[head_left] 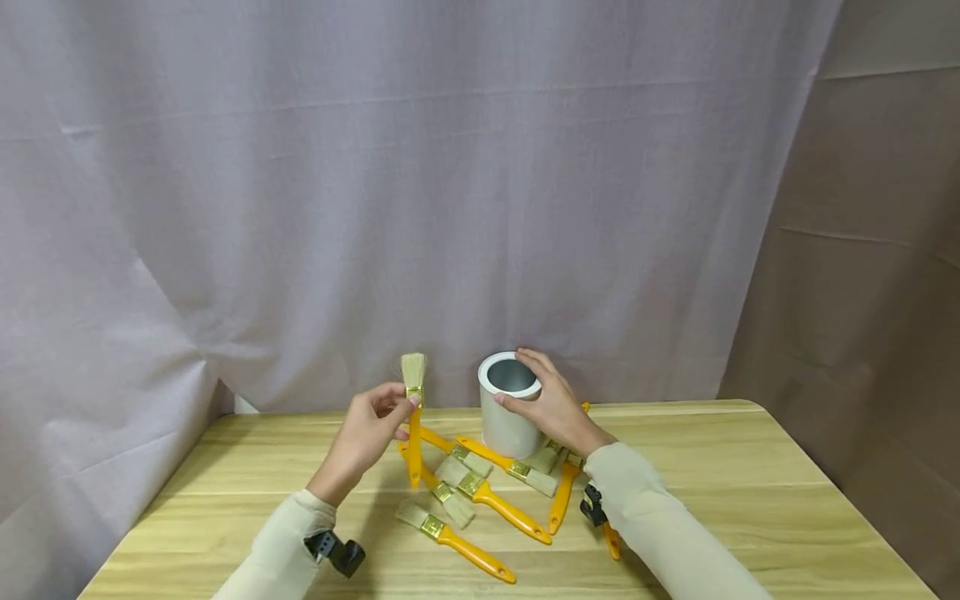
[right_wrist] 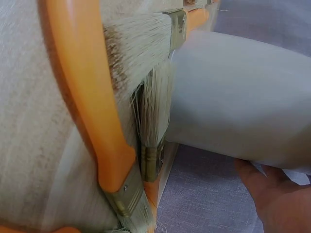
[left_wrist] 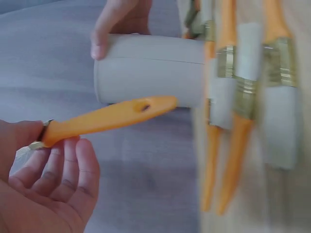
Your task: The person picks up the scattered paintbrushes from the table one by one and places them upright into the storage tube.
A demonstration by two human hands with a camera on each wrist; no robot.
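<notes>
Paintbrush [head_left: 413,417] is pinched upright, bristles up, by the left hand [head_left: 370,431], just left of a grey can [head_left: 509,406] gripped at the rim by the right hand [head_left: 553,404]. Loose brushes [head_left: 480,492] crowd its base; the can could probably tip if nudged.

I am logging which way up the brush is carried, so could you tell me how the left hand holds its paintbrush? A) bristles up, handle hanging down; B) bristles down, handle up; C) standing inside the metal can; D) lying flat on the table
A: the left hand pinches the paintbrush at its ferrule, bristles pointing up and the orange handle hanging down, beside the metal can.
</notes>
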